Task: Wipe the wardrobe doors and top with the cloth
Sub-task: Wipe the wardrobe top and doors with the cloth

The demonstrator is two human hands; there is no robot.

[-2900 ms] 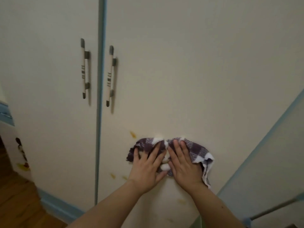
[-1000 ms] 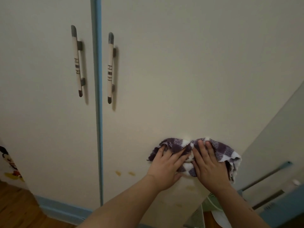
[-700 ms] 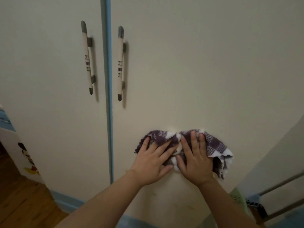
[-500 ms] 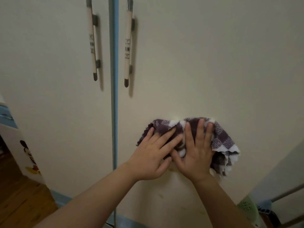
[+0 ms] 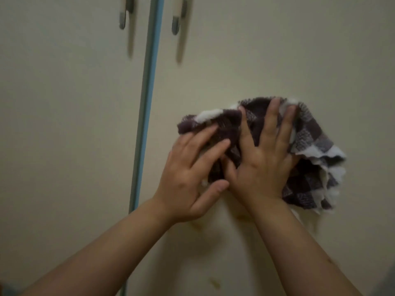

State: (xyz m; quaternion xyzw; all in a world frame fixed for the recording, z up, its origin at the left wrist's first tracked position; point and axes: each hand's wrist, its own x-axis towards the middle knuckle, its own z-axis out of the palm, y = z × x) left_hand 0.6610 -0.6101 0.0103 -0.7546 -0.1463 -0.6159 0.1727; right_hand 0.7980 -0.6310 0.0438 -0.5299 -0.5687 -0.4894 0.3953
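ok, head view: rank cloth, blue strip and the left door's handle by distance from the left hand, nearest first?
1. cloth: under the left hand's fingers, touching.
2. blue strip: just left of the hand.
3. handle: top edge, beyond the strip.

**Dim, flat light; motion blur thruout**

Low indoor light w/ a yellowish-green cast; no glare or hot spots on the wardrobe doors [image 5: 64, 124]. Light comes from above & a bit left: both handles [image 5: 175, 24] throw soft shadows down & to the right. There's a darker patch on the door under the left hand [image 5: 188, 178] & right hand [image 5: 263, 165], plus a faint shadow below the cloth [image 5: 310, 146]. Whole frame is soft, prob. motion blur: handles smeared vertically, cloth weave mushy at its rt edge, fingers w/o crisp outlines. Stains [image 5: 214, 284] low on the door are just fuzzy blobs. Bottom corners go dark (vignette).
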